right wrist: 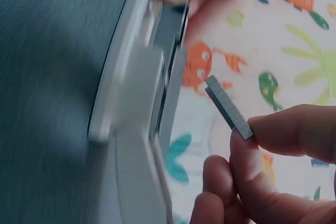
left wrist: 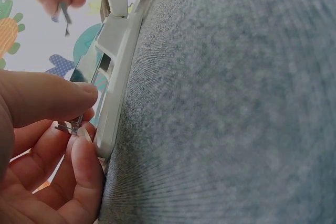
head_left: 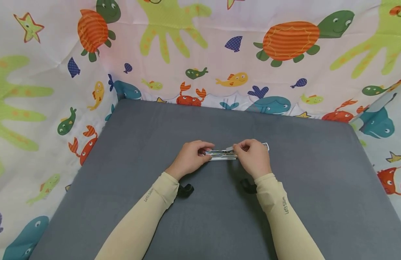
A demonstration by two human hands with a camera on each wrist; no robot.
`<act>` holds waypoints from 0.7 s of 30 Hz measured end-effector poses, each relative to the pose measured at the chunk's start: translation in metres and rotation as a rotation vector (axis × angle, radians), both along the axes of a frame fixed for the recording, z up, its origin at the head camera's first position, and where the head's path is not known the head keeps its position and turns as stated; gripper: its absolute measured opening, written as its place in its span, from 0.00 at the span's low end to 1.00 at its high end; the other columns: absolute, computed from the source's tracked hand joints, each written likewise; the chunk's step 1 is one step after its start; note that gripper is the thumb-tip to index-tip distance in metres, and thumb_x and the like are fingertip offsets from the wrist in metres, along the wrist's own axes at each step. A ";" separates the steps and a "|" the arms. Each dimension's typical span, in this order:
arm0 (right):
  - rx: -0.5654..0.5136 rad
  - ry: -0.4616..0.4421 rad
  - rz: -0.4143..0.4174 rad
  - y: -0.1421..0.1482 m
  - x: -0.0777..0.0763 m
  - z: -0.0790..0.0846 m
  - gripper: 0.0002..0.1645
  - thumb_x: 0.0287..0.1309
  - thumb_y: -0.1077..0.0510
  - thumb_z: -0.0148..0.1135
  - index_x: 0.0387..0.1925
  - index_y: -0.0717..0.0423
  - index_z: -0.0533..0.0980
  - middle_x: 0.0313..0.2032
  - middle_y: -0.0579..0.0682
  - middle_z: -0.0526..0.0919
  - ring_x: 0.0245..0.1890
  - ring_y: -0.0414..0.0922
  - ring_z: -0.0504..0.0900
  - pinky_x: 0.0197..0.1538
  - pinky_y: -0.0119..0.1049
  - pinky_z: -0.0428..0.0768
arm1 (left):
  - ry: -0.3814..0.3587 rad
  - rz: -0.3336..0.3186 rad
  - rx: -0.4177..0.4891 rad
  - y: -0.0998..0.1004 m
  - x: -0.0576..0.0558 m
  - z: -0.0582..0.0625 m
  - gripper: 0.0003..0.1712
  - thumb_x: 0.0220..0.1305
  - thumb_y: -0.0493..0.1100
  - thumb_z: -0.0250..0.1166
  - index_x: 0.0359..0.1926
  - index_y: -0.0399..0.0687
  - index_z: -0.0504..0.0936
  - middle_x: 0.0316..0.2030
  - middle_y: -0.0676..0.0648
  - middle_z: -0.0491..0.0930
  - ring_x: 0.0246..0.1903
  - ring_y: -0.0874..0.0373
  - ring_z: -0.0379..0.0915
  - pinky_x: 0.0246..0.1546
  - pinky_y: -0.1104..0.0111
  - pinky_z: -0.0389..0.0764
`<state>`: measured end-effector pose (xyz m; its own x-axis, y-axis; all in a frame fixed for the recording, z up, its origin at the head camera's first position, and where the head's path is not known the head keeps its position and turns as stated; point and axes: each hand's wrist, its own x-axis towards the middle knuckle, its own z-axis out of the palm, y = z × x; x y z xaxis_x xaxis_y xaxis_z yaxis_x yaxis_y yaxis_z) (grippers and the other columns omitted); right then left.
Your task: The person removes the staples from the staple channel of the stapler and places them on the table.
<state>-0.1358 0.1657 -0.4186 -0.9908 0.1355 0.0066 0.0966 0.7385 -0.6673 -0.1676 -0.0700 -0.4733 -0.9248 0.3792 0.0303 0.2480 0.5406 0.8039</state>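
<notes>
A white-and-grey stapler [head_left: 221,157] lies across the table with its top cover swung back; that cover's outer end shows past the right hand. At the stapler's left end, my left hand [head_left: 194,153] grips the metal magazine, thumb [left wrist: 58,98] on one side and fingers curled beneath in the left wrist view. My right hand [head_left: 253,157] pinches a short strip of staples [right wrist: 228,107] by one end, between thumb and forefinger. In the right wrist view the strip is tilted and apart from the stapler body [right wrist: 139,77]; in the head view it hangs over the magazine.
The grey cloth-covered table [head_left: 129,144] spreads around the hands. A patterned curtain [head_left: 206,43] with sea animals stands behind it and along both sides. Dark strap-like pieces [head_left: 186,190] stick out at both wrists, below the sleeves.
</notes>
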 end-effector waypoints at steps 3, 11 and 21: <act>0.006 0.015 -0.029 0.019 0.006 0.001 0.18 0.73 0.46 0.64 0.38 0.55 0.90 0.38 0.55 0.88 0.39 0.52 0.81 0.42 0.42 0.75 | -0.006 0.002 0.003 0.001 0.000 -0.001 0.22 0.72 0.41 0.73 0.65 0.53 0.88 0.54 0.52 0.88 0.48 0.59 0.82 0.52 0.63 0.86; -0.049 0.023 -0.099 0.055 0.022 0.006 0.20 0.74 0.44 0.64 0.44 0.57 0.89 0.44 0.57 0.88 0.45 0.52 0.80 0.46 0.42 0.75 | -0.001 0.005 0.006 0.002 -0.001 -0.003 0.21 0.72 0.41 0.73 0.64 0.55 0.88 0.54 0.53 0.88 0.48 0.59 0.82 0.52 0.63 0.86; -0.088 -0.081 -0.148 0.091 0.036 0.000 0.25 0.75 0.40 0.62 0.50 0.56 0.89 0.47 0.58 0.87 0.46 0.51 0.77 0.46 0.42 0.74 | 0.000 0.010 0.000 0.003 0.000 -0.003 0.22 0.71 0.41 0.74 0.64 0.55 0.88 0.53 0.51 0.88 0.48 0.58 0.82 0.52 0.62 0.86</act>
